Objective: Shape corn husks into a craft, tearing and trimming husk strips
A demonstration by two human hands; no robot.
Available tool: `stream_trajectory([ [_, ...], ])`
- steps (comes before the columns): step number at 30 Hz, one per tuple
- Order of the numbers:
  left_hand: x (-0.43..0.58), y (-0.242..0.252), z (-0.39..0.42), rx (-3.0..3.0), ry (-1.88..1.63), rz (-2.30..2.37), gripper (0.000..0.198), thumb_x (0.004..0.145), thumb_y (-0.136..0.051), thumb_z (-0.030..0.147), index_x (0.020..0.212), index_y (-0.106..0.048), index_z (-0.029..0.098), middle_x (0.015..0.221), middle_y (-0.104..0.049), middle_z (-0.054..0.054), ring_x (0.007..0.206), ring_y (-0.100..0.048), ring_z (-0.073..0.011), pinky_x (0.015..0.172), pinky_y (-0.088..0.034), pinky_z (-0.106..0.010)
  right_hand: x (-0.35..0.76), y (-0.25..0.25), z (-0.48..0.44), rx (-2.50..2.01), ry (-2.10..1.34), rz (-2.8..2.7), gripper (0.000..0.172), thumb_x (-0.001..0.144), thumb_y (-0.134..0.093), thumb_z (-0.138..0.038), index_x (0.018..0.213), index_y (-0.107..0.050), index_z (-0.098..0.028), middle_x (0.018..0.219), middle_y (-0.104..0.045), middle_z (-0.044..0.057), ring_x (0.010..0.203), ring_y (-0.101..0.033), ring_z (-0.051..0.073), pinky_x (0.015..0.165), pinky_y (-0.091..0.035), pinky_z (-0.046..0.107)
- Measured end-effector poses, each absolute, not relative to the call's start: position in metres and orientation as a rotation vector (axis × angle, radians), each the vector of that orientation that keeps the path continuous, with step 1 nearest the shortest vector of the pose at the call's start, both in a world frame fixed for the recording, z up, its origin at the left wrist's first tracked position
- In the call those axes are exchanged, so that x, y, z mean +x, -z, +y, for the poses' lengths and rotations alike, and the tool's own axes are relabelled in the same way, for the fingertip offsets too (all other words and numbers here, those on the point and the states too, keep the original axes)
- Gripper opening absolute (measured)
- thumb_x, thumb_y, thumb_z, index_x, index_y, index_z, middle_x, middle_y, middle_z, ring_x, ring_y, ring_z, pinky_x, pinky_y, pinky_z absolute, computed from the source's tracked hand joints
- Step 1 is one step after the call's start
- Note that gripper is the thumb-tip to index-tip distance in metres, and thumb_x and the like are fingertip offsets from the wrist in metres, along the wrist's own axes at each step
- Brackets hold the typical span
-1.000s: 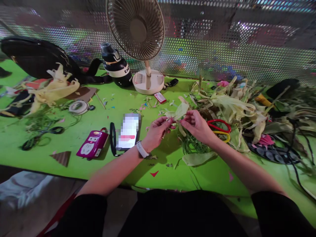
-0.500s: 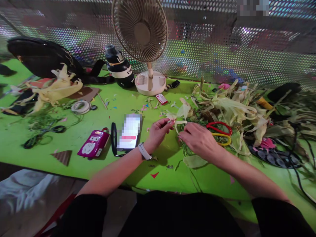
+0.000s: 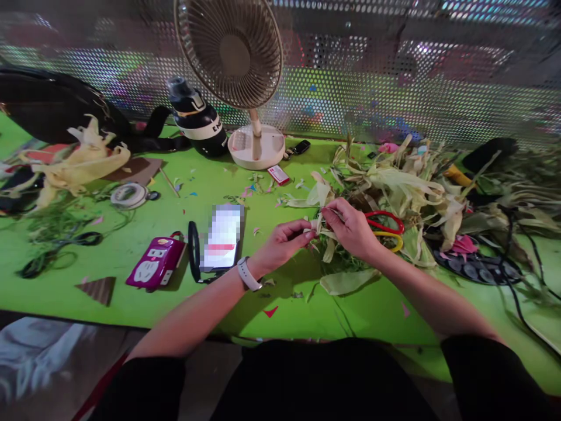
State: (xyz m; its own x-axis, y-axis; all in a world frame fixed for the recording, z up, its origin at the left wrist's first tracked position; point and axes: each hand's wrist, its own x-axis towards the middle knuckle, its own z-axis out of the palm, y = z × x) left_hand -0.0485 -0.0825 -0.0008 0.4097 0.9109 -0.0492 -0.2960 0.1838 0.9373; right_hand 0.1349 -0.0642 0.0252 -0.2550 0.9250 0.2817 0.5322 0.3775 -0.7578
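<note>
Between finger and thumb, my left hand [image 3: 289, 241] pinches a pale strip of corn husk [image 3: 316, 224]. My right hand [image 3: 350, 228] is closed at the upper end of the same strip, its fingertips almost meeting those of the left. Just right of that hand lie scissors with one red and one yellow handle [image 3: 388, 241], their blades hidden. A broad loose husk piece [image 3: 348, 282] rests on the green table below. Behind and to the right spreads a heap of dried corn husks [image 3: 394, 181].
A phone [image 3: 222, 238] on a stand and a purple power strip [image 3: 155, 262] are left of my hands. Farther back stand a fan [image 3: 256, 146] and a black bottle [image 3: 199, 126]. More husks [image 3: 81, 164], a tape roll [image 3: 130, 195] and a dark palette [image 3: 482, 268] lie around.
My right hand has risen and turned, its fingers now up at the strip's top. The left hand has moved slightly right and down relative to the table. The camera view has shifted right.
</note>
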Motion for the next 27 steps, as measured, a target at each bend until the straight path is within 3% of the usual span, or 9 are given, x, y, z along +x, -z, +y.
stream_trajectory([
  [6,-0.046,0.003,-0.084,0.888,-1.029,0.745,0.035,0.063,-0.086,0.040,0.087,-0.074,0.018,0.081,-0.069,0.000,0.071,-0.060,-0.0075,0.070,-0.051,-0.020,0.133,-0.023,-0.067,-1.275,-0.720,-1.822,0.021,0.094,-0.049,-0.038,0.083,-0.051,-0.021,0.069,-0.056,-0.001,0.062,-0.050,0.013,0.061,-0.039,0.025],
  [12,-0.048,0.000,-0.084,0.990,-0.924,0.801,0.039,0.070,-0.079,0.047,0.090,-0.069,0.016,0.075,-0.068,0.000,0.051,-0.055,-0.0054,0.045,-0.037,-0.018,0.132,-0.018,-0.067,-1.312,-0.822,-1.738,0.021,0.094,-0.047,-0.041,0.085,-0.048,-0.022,0.066,-0.055,-0.002,0.059,-0.052,0.013,0.059,-0.040,0.026],
  [20,-0.045,0.000,-0.083,0.713,-0.954,0.763,0.031,0.064,-0.085,0.033,0.087,-0.069,0.018,0.077,-0.064,0.002,0.067,-0.058,-0.0062,0.063,-0.046,-0.019,0.131,-0.015,-0.068,-1.363,-0.597,-1.832,0.021,0.093,-0.048,-0.041,0.087,-0.052,-0.021,0.074,-0.063,0.003,0.064,-0.058,0.016,0.060,-0.043,0.026],
  [27,-0.042,-0.001,-0.084,0.739,-1.013,0.777,0.031,0.059,-0.087,0.032,0.079,-0.069,0.017,0.073,-0.064,0.003,0.065,-0.055,-0.0052,0.065,-0.046,-0.019,0.128,-0.015,-0.073,-1.390,-0.438,-1.896,0.022,0.093,-0.048,-0.043,0.089,-0.054,-0.022,0.072,-0.065,0.004,0.060,-0.061,0.017,0.056,-0.040,0.026],
])
